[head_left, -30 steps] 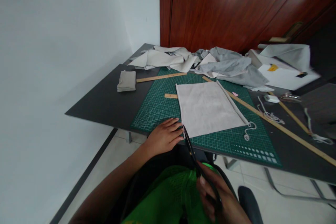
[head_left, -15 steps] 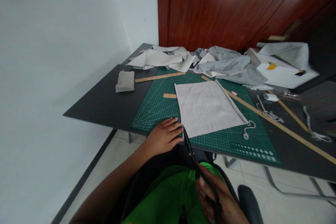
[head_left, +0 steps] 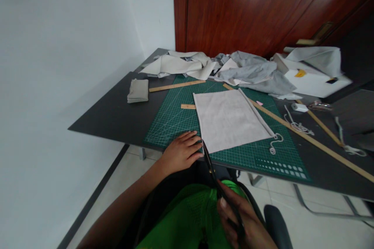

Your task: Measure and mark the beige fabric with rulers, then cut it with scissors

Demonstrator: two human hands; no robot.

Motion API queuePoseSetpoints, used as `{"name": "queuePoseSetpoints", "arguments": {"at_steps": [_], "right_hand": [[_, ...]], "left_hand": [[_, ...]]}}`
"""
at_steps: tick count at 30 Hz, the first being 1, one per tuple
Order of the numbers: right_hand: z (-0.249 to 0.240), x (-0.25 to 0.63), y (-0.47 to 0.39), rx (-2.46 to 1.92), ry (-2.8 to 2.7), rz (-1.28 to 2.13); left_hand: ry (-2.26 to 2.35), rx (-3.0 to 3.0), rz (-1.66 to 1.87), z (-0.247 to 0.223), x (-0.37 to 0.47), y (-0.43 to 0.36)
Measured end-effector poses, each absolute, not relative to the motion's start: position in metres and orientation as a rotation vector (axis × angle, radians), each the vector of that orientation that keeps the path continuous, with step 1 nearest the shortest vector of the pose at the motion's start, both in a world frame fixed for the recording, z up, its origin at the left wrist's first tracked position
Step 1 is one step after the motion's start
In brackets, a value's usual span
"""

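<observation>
My left hand (head_left: 182,151) lies flat, fingers stretched out, at the near left corner of an off-white fabric piece (head_left: 229,118). A long seam or roll runs along the fabric's right edge, with a white cord (head_left: 274,146) coming out of its near end. In my right hand (head_left: 241,218) I grip black scissors (head_left: 212,171) by the handles. Their blades point away from me, and the tips lie at the fabric's near left corner, close to my left fingers. Whether the blades are around the fabric edge cannot be made out. A green cutting mat (head_left: 166,122) lies beneath the fabric.
Wooden rulers (head_left: 177,86) lie around the fabric, a long one (head_left: 330,151) stretching to the right. Folded cloth (head_left: 138,90) sits at left. Crumpled fabric (head_left: 251,71) and a white box (head_left: 315,76) line the back. Loose cords (head_left: 299,126) lie at right on the dark table (head_left: 108,114).
The scissors' handles look slightly closer together in my right hand. My left hand stays in place, and the whole view has shifted slightly.
</observation>
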State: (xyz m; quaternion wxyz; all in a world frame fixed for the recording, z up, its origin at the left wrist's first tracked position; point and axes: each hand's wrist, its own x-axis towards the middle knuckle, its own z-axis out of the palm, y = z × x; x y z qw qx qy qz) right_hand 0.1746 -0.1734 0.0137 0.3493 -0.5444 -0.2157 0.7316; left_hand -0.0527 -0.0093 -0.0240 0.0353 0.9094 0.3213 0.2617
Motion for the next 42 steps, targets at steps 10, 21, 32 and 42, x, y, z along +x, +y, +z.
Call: {"name": "queuePoseSetpoints", "arguments": {"at_steps": [10,21,32,42], "right_hand": [[0.017,0.173,-0.172,-1.383,-0.522,1.877],[0.009,0.182,-0.172,-1.377,-0.625,1.968],[0.012,0.181,-0.176,-1.397,-0.449,1.963],[0.022,0.176,-0.177,-1.384,-0.341,1.92]], "left_hand": [[1.153,2.592,0.732,-0.011,-0.049,-0.007],[1.117,2.666,0.707,-0.022,-0.053,-0.003],[1.113,2.683,0.67,-0.017,-0.052,-0.005],[1.178,2.666,0.629,-0.012,-0.049,-0.008]]}}
